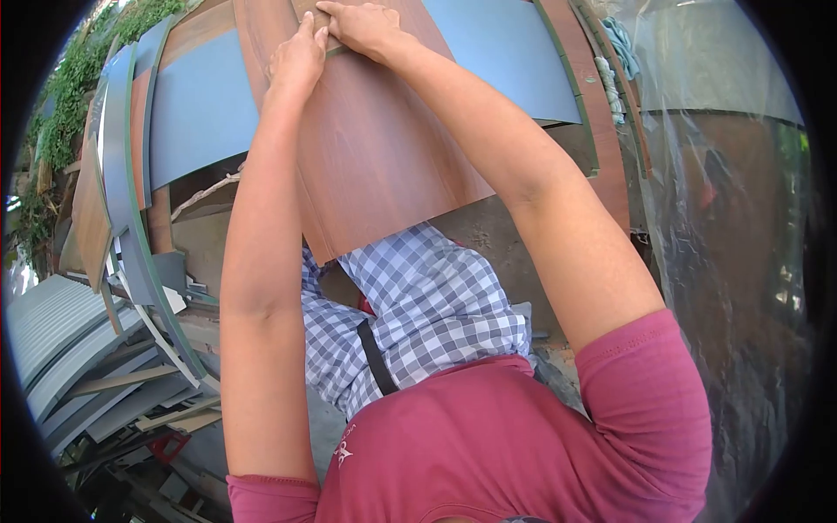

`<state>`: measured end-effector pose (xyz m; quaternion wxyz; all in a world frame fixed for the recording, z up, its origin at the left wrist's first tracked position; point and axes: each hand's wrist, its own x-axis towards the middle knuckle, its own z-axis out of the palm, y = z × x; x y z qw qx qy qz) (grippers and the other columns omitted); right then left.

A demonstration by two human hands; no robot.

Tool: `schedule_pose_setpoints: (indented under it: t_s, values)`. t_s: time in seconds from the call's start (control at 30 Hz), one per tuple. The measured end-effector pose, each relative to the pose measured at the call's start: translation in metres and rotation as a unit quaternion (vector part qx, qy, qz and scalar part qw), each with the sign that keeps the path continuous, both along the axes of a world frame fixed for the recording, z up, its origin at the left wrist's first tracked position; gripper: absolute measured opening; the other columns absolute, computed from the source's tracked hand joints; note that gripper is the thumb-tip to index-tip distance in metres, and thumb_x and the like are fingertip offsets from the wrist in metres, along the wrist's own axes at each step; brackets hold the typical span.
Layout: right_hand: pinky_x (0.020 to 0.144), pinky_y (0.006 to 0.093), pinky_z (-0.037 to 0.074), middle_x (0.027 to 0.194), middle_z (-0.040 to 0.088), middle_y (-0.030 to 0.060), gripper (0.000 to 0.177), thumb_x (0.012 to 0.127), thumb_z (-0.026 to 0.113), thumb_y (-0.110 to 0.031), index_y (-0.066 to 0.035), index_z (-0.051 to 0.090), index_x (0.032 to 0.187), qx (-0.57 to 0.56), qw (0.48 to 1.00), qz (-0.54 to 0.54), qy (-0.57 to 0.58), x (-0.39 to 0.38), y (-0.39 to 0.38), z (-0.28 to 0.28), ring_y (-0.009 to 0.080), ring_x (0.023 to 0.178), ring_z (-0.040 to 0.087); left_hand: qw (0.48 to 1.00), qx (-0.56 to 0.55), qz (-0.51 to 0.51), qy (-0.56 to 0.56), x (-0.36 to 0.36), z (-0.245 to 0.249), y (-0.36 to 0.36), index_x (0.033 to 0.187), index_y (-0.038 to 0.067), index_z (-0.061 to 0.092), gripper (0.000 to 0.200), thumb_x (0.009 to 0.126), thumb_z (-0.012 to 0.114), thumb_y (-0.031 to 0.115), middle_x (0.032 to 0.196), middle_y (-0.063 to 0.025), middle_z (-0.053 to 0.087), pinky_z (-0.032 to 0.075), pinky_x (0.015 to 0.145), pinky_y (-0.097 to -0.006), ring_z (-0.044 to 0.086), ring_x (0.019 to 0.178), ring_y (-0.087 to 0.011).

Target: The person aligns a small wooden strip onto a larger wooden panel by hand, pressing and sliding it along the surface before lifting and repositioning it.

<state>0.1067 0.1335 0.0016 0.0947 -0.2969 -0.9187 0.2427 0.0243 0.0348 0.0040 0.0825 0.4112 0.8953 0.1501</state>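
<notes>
A reddish-brown wood-grain board (375,157) runs from the top of the view down to my knees. Near its far part, my left hand (299,59) rests with fingers drawn together by a narrow edge or strip. Close beside it on the right, my right hand (362,26) lies on the same board, its fingers bent and thumb and forefinger near the left fingertips. Whether either hand pinches something small cannot be made out. Blue-grey panels (205,109) lie under and beside the board on both sides.
Stacked strips and corrugated sheets (70,331) fill the lower left. A curved blue panel edge (131,200) stands at left. Clear plastic sheeting (724,218) hangs at right, near bundled cord (609,87). Green plants (70,105) grow at upper left.
</notes>
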Motion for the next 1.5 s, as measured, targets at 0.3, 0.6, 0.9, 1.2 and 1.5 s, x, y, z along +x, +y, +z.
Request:
schedule_pose_setpoints:
  t_s: [0.3, 0.6, 0.9, 1.2, 1.5]
  values:
    - [0.077, 0.0431, 0.046, 0.095, 0.065, 0.0128, 0.044, 0.087, 0.041, -0.027, -0.031, 0.043, 0.13, 0.047, 0.998, 0.032, -0.022, 0.035, -0.01, 0.006, 0.0319, 0.091, 0.06, 1.0, 0.003, -0.013, -0.014, 0.039, 0.005, -0.012, 0.134, 0.011, 0.035, 0.051, 0.091, 0.04, 0.037, 0.1, -0.0264, 0.06, 0.043, 0.084, -0.0478, 0.057, 0.096, -0.0415]
    - [0.065, 0.0439, 0.048, 0.079, 0.064, 0.016, 0.039, 0.089, 0.039, -0.025, -0.027, 0.046, 0.127, 0.039, 0.997, 0.032, -0.051, 0.142, -0.04, 0.023, 0.033, 0.073, 0.063, 0.997, -0.025, -0.032, -0.065, 0.144, 0.019, -0.047, 0.137, 0.008, 0.027, 0.057, 0.09, 0.043, 0.037, 0.091, -0.0246, 0.063, 0.046, 0.078, -0.0499, 0.061, 0.087, -0.0392]
    - [0.053, 0.0451, 0.05, 0.061, 0.06, 0.0167, 0.042, 0.087, 0.046, -0.023, -0.027, 0.044, 0.128, 0.06, 0.995, -0.034, -0.07, 0.241, -0.111, 0.022, 0.034, 0.057, 0.061, 0.987, 0.008, -0.102, -0.125, 0.227, 0.021, -0.111, 0.135, 0.003, 0.028, 0.058, 0.09, 0.046, 0.033, 0.071, -0.0246, 0.062, 0.049, 0.065, -0.0489, 0.062, 0.07, -0.04]
    - [0.048, 0.0432, 0.05, 0.054, 0.057, 0.0162, 0.042, 0.086, 0.047, -0.021, -0.025, 0.046, 0.128, 0.056, 0.996, -0.04, -0.057, 0.242, -0.146, 0.024, 0.0323, 0.05, 0.06, 0.981, -0.016, -0.131, -0.14, 0.222, 0.031, -0.146, 0.136, 0.001, 0.026, 0.059, 0.089, 0.048, 0.029, 0.064, -0.0249, 0.06, 0.049, 0.061, -0.0493, 0.061, 0.063, -0.0405]
    - [0.06, 0.0452, 0.049, 0.068, 0.062, 0.0197, 0.043, 0.086, 0.047, -0.02, -0.024, 0.045, 0.128, 0.021, 0.997, -0.034, -0.059, 0.169, -0.099, 0.028, 0.0343, 0.063, 0.063, 0.989, -0.04, -0.081, -0.115, 0.162, 0.037, -0.095, 0.137, 0.005, 0.028, 0.055, 0.091, 0.044, 0.031, 0.076, -0.0281, 0.061, 0.047, 0.073, -0.0502, 0.06, 0.077, -0.0434]
